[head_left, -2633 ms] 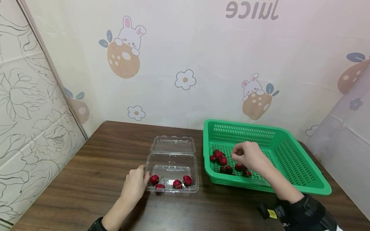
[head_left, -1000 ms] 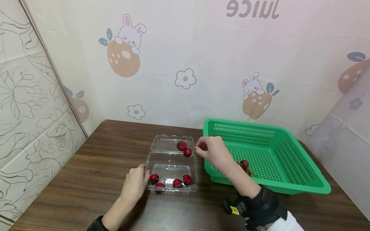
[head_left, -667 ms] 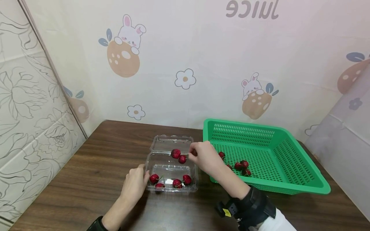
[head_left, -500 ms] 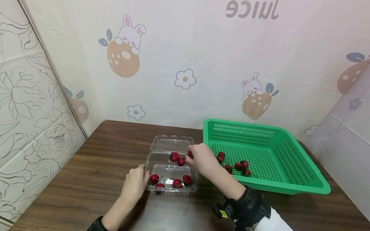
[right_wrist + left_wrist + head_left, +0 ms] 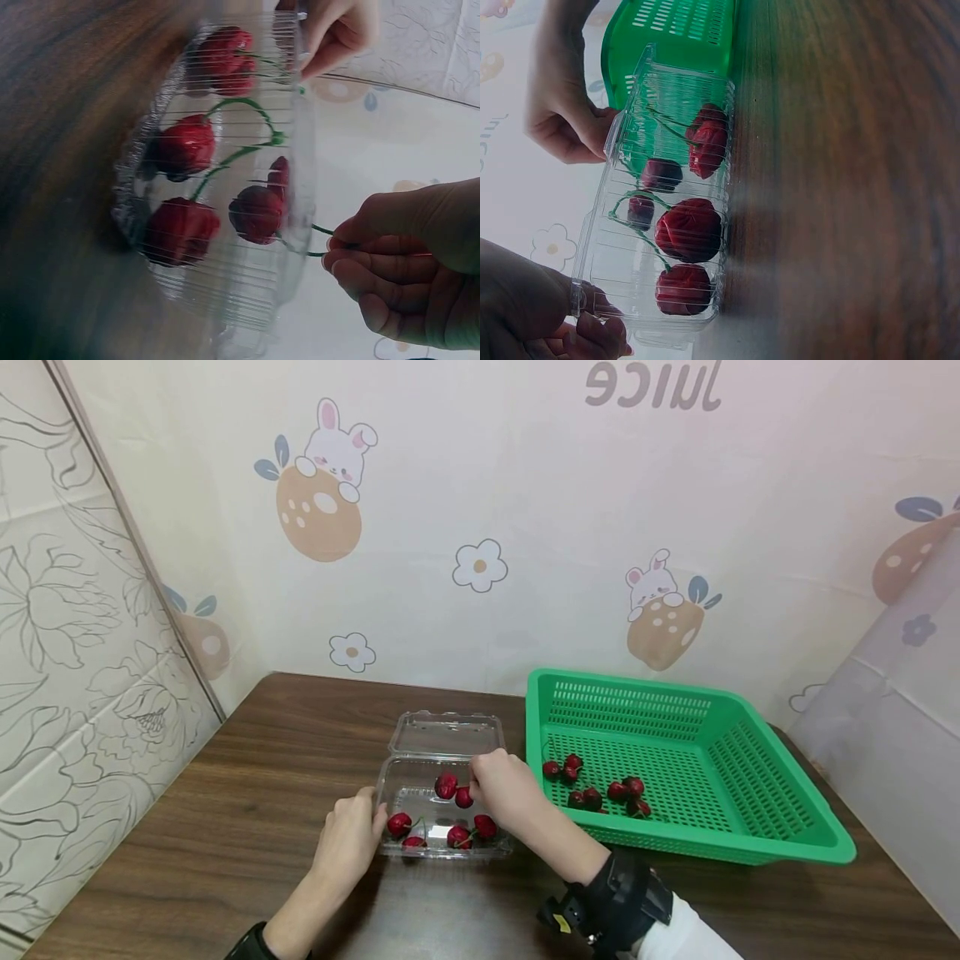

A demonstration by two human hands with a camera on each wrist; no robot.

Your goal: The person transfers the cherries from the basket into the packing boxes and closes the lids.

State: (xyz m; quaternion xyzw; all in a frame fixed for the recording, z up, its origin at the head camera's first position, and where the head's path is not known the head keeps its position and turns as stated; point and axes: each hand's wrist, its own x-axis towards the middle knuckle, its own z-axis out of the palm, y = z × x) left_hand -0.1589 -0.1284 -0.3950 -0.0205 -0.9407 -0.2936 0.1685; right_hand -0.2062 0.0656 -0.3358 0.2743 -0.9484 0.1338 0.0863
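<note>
A clear plastic clamshell box [image 5: 405, 772] sits on the table with its lid [image 5: 448, 737] folded back. My left hand [image 5: 348, 839] grips the box's left side, thumb at the rim. By their green stems, my right hand [image 5: 506, 789] pinches a pair of red cherries [image 5: 446, 786] between thumb and fingertips, as the right wrist view [image 5: 397, 262] shows. The pair hangs inside the box, below its rim. Two more pairs of cherries [image 5: 459, 837] lie along the front of the box, joined by green stems.
To the right stands a green plastic basket [image 5: 787, 810] with slotted walls. Several cherries [image 5: 630, 789] lie in its left part. The dark wooden table [image 5: 247, 793] meets a patterned wall covering [image 5: 420, 610] at the back.
My right hand took the cherry pair from the green basket, carried it left over the clear box and lowered it inside. My left hand has stayed on the box's side.
</note>
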